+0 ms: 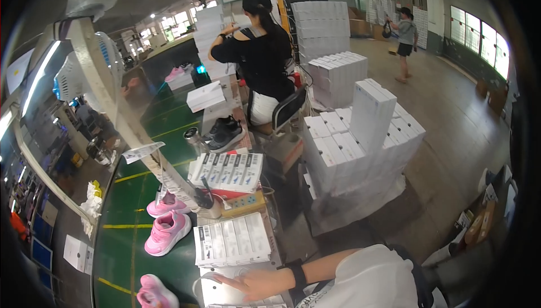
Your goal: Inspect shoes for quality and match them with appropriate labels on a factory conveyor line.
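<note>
My right hand (262,284), with a dark band at its wrist, reaches in from the lower right. Its fingers stretch leftward over a white surface with a small dark round mark, which looks like a shoebox (217,295). A thin, pale curved strip (196,286) stands by the fingertips; I cannot make out what it is. Just beyond the hand lies a row of white labelled boxes (234,241). My left hand is not in view. Pink sneakers (168,233) sit on the green conveyor belt (121,251), and another pink sneaker (155,294) is nearer.
Farther up the bench are more labelled boxes (230,171), a yellow power strip (242,204), dark sneakers (225,134) and a metal flask (193,136). A pale post (121,108) rises beside the belt. Stacked white boxes (360,139) stand right. One person (262,54) sits ahead; another (404,40) stands far right.
</note>
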The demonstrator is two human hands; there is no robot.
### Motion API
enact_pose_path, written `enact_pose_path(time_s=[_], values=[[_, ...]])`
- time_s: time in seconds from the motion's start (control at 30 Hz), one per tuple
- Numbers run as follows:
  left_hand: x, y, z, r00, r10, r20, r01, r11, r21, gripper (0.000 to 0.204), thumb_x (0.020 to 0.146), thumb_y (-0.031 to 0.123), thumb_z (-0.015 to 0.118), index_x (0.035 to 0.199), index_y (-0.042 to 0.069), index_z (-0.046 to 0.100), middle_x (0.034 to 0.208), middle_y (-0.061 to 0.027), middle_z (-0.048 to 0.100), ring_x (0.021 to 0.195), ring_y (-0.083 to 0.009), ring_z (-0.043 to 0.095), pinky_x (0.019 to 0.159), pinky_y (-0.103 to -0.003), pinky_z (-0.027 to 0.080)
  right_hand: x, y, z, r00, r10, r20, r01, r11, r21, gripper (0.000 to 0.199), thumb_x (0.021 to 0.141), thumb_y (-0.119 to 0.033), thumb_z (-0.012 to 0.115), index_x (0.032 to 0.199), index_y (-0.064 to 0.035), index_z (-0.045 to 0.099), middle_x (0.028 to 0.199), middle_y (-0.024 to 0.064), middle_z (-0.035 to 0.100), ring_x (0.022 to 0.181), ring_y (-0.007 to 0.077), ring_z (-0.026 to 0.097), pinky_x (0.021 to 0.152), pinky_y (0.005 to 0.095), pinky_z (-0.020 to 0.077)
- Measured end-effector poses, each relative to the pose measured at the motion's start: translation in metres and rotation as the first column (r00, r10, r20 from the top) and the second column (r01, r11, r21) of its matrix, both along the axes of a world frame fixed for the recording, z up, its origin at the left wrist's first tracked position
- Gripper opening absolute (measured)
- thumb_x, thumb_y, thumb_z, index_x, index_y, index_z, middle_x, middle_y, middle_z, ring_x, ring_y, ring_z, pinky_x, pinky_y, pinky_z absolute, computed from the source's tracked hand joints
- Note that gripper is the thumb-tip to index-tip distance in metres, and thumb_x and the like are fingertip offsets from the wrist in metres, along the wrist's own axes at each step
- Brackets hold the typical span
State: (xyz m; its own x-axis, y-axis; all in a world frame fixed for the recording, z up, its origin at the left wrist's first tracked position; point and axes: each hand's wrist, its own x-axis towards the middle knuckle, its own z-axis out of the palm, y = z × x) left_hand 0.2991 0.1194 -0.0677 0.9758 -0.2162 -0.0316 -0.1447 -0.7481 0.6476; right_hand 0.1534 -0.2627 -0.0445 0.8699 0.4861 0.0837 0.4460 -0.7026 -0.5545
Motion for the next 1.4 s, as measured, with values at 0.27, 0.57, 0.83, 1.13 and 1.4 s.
enact_pose_path(time_s=[0.27, 0.57, 0.83, 1.13, 1.4], values=[[-0.108, -0.024, 0.148, 0.886, 0.398, -0.238, -0.464, 0.779, -0.423, 0.047, 0.094, 0.043, 0.052, 0.09, -0.003, 0.064, 0.072, -0.0011, 0.059, 0.061, -0.008, 0.05, 0.051, -0.023, 0.038, 0.004, -0.003, -0.005, 0.99, 0.077, -0.116, -0.028, 0.926, 0.378, 0.092, 0.09, -0.026, 0.058, 0.146, -0.0068, -0.013, 0.098, 0.0284, 0.062, 0.079, 0.0371, 0.064, 0.073, 0.0393, 0.0507], [-0.227, -0.158, 0.115, 0.9, 0.436, 0.016, -0.431, 0.893, -0.134, 0.037, 0.084, 0.03, 0.068, 0.1, -0.003, 0.064, 0.085, -0.0112, 0.066, 0.074, -0.0203, 0.06, 0.066, -0.033, 0.048, -0.001, 0.059, -0.011, 0.951, 0.309, -0.016, -0.191, 0.624, 0.758, 0.087, 0.089, -0.026, 0.059, 0.148, -0.0061, -0.001, 0.106, 0.0229, 0.062, 0.079, 0.0333, 0.065, 0.069, 0.0383, 0.0501], [-0.269, -0.101, 0.062, 0.897, 0.39, -0.205, -0.41, 0.91, -0.06, 0.043, 0.074, 0.028, 0.078, 0.103, 0.0, 0.062, 0.084, -0.0154, 0.065, 0.07, -0.0284, 0.063, 0.064, -0.037, 0.05, 0.003, 0.057, -0.026, 0.959, 0.277, -0.064, -0.212, 0.846, 0.489, 0.088, 0.084, -0.037, 0.062, 0.148, -0.0095, 0.008, 0.128, 0.0201, 0.052, 0.078, 0.0388, 0.064, 0.065, 0.0427, 0.0526], [-0.281, -0.085, 0.031, 0.871, 0.48, 0.099, -0.487, 0.872, 0.05, 0.07, 0.071, 0.031, 0.08, 0.119, -0.004, 0.044, 0.103, -0.0217, 0.052, 0.093, -0.0371, 0.056, 0.075, -0.044, 0.05, 0.019, 0.077, 0.015, 0.926, 0.368, 0.084, -0.362, 0.802, 0.474, 0.073, 0.082, -0.03, 0.06, 0.14, -0.0012, 0.025, 0.095, 0.0216, 0.062, 0.077, 0.038, 0.06, 0.065, 0.0449, 0.0479], [-0.263, -0.105, 0.064, 0.921, 0.261, 0.289, -0.331, 0.916, 0.228, 0.052, 0.078, 0.026, 0.073, 0.115, -0.001, 0.047, 0.114, -0.0227, 0.048, 0.104, -0.0404, 0.051, 0.085, -0.046, 0.045, 0.02, 0.093, -0.014, 0.846, 0.45, 0.286, -0.529, 0.778, 0.34, 0.094, 0.072, -0.016, 0.069, 0.145, 0.0021, 0.015, 0.081, 0.0143, 0.054, 0.082, 0.029, 0.055, 0.074, 0.0376, 0.0448]])
